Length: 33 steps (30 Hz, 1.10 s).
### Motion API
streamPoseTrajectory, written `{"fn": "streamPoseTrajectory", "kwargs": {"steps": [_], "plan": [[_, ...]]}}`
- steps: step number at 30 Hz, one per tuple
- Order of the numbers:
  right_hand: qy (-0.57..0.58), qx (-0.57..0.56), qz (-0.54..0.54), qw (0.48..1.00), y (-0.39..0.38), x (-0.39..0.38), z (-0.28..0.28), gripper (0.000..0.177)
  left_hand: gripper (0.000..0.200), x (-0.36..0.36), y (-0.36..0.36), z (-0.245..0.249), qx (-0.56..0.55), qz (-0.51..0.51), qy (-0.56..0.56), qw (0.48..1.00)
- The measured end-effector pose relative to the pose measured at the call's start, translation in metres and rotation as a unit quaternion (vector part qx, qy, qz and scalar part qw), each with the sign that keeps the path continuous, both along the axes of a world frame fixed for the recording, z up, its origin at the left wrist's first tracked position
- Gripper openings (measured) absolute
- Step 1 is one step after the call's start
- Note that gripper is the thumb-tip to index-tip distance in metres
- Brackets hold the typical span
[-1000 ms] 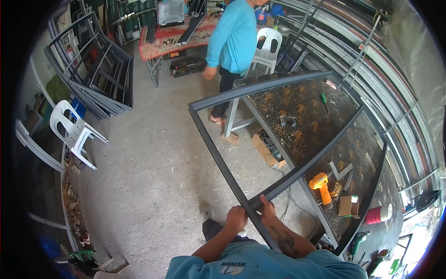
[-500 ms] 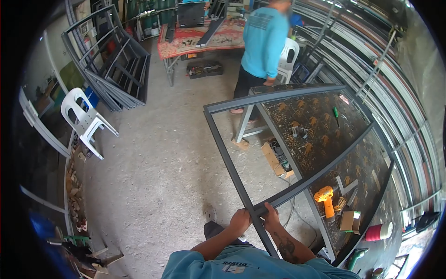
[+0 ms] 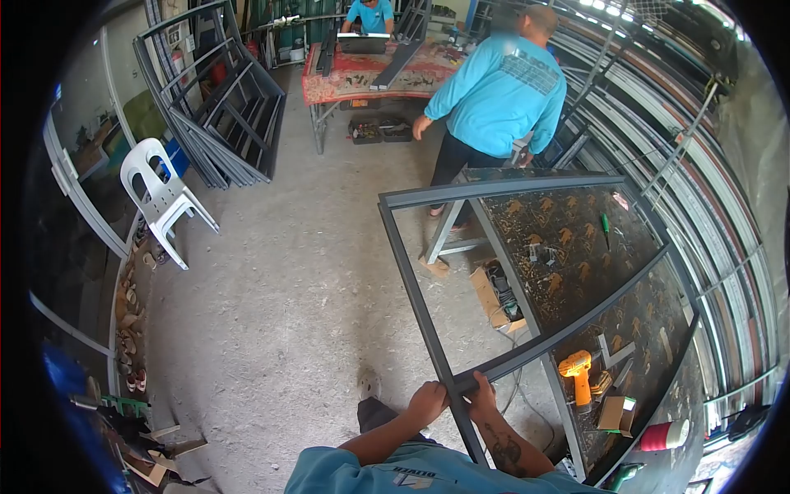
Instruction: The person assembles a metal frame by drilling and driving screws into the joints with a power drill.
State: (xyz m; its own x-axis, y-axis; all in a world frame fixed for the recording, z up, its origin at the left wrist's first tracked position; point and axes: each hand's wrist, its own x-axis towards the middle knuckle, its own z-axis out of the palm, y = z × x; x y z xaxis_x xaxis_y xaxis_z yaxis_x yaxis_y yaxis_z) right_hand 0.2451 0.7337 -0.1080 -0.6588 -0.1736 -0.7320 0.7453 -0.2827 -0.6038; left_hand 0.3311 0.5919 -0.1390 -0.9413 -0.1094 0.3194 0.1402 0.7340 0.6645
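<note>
Both my hands grip a large dark grey metal frame near its middle crossbar joint. My left hand wraps the frame's long side rail from the left. My right hand holds the same rail just right of it, where the crossbar meets. The frame is lifted off the floor and stretches away over the workbench, which has a brown patterned cover. A person in a light blue shirt stands at the frame's far end with their back to me.
An orange drill, small boxes and a red cup lie on the workbench. More frames lean at the back left by a white plastic chair. Another person is at a far table. Metal bars line the right wall.
The view has tilted up and the frame sits slightly further right. The person in blue has turned away and stepped closer to the frame's far end. My grip is unchanged.
</note>
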Motion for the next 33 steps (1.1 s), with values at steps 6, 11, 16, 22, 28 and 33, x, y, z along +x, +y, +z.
{"fn": "streamPoseTrajectory", "kwargs": {"steps": [6, 11, 16, 22, 28, 33], "plan": [[0.005, 0.012, -0.013, 1.000, 0.000, -0.001, -0.003, 0.055, 0.024, -0.001, 0.002, 0.009, 0.023, 0.029, 0.021, 0.999], [0.012, -0.004, -0.020, 1.000, 0.002, -0.007, -0.008, 0.055, 0.022, 0.005, 0.005, 0.021, 0.058, 0.051, 0.054, 0.996], [-0.001, 0.013, -0.007, 1.000, -0.011, -0.010, 0.007, 0.053, 0.018, 0.005, 0.003, 0.006, 0.049, 0.067, 0.017, 0.996], [-0.009, 0.007, 0.023, 1.000, -0.002, -0.012, -0.009, 0.054, 0.015, 0.000, -0.003, 0.005, 0.029, 0.046, 0.003, 0.999], [-0.014, 0.021, 0.025, 0.999, -0.007, -0.012, 0.000, 0.042, 0.016, -0.002, -0.011, 0.009, 0.008, 0.014, 0.005, 1.000], [-0.020, 0.004, 0.032, 0.999, -0.005, -0.015, -0.001, 0.034, 0.017, -0.002, -0.007, -0.012, 0.017, 0.017, 0.033, 0.999]]}}
